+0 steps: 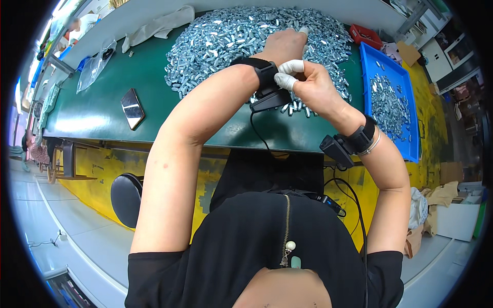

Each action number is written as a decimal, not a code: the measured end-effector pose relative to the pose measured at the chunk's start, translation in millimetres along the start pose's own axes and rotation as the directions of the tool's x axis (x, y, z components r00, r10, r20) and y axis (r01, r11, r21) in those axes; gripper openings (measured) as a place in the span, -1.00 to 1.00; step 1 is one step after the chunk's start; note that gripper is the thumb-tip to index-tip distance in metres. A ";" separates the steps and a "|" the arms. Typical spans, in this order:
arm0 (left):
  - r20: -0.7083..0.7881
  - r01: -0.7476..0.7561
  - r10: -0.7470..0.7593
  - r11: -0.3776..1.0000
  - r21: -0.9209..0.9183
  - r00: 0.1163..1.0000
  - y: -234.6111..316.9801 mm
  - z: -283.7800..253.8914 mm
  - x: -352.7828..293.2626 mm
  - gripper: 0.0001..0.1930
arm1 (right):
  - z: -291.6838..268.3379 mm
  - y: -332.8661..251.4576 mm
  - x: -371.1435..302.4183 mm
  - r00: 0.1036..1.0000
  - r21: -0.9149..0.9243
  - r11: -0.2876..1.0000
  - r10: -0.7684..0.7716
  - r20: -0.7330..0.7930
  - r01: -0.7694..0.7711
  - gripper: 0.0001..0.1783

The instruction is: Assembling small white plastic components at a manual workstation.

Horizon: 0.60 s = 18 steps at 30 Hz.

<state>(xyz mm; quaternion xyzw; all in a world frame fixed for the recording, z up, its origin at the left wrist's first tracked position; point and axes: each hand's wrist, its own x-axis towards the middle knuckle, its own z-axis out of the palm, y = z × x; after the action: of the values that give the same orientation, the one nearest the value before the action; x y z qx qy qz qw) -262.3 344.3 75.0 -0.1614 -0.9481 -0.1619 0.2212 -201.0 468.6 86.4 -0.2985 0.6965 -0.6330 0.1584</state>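
Note:
My left hand (285,43) is above a large heap of small shiny metal parts (221,41), back upward. A white finger cover shows at its far edge; the other fingers are hidden beneath, so I cannot see what they do. A black wrist strap (266,77) with a small black device (271,100) goes around my left wrist. On that strap, the white-covered thumb and forefinger of my right hand (314,87) are closed in a pinch. Another black strap (363,134) with its own device (336,150) sits on my right wrist, beside a bracelet.
The heap covers the far middle of the green table (169,115). A phone (132,109), a clear plastic bag (96,66) and a pale cloth sleeve (159,28) lie leftward. At right stand a blue tray (414,131) of metal parts and a red bin (365,36). Black cables (359,205) hang near me.

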 end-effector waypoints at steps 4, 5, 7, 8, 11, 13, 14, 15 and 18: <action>0.031 -0.081 0.079 0.994 0.068 0.996 2.0 0.4 -4.6 -0.74 | -0.7 5.3 -6.1 0.995 -0.035 0.994 0.101 0.002 -0.101 -0.89; 0.038 -0.099 0.096 0.992 0.084 0.995 2.2 1.2 -6.3 -0.74 | -0.4 5.2 -7.7 0.995 -0.035 0.994 0.102 0.001 -0.102 -0.89; 0.020 -0.138 0.136 0.984 0.115 0.990 6.1 5.0 -11.1 -0.73 | -0.2 4.2 -11.4 0.996 -0.085 0.994 0.074 0.043 -0.070 -0.90; 0.002 -0.175 0.177 0.974 0.147 0.984 8.5 7.0 -13.7 -0.72 | -0.1 3.2 -13.0 0.996 -0.110 0.992 0.061 0.065 -0.053 -0.91; 0.023 -0.242 0.241 0.954 0.178 0.970 11.5 1.6 -16.8 -0.72 | -2.0 -24.6 -15.3 0.992 -0.420 0.907 0.037 0.125 0.019 -0.91; 0.102 -0.316 0.303 0.936 0.153 0.947 15.0 -3.2 -17.9 -0.74 | -5.2 -43.1 -14.8 0.988 -0.559 0.827 0.036 0.150 0.055 -0.92; 0.101 -0.315 0.302 0.936 0.154 0.948 15.6 -4.4 -17.8 -0.74 | -8.6 -52.4 -11.2 0.990 -0.603 0.794 0.003 0.142 0.084 -0.91; 0.104 -0.325 0.315 0.939 0.112 0.944 23.0 -1.4 -19.0 -0.75 | -12.0 -59.7 -6.6 0.990 -0.644 0.757 -0.031 0.136 0.112 -0.90; 0.122 -0.371 0.372 0.928 -0.031 0.920 21.7 -13.3 -48.9 -0.77 | -12.9 -50.0 9.3 0.961 -0.592 0.763 -0.144 0.235 0.259 -0.88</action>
<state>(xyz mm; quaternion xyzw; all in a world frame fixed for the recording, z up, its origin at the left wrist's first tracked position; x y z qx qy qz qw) -207.7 347.2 68.3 -0.3488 -0.9116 -0.1101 0.1874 -205.1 472.0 138.6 -0.4615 0.8120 -0.3547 0.0434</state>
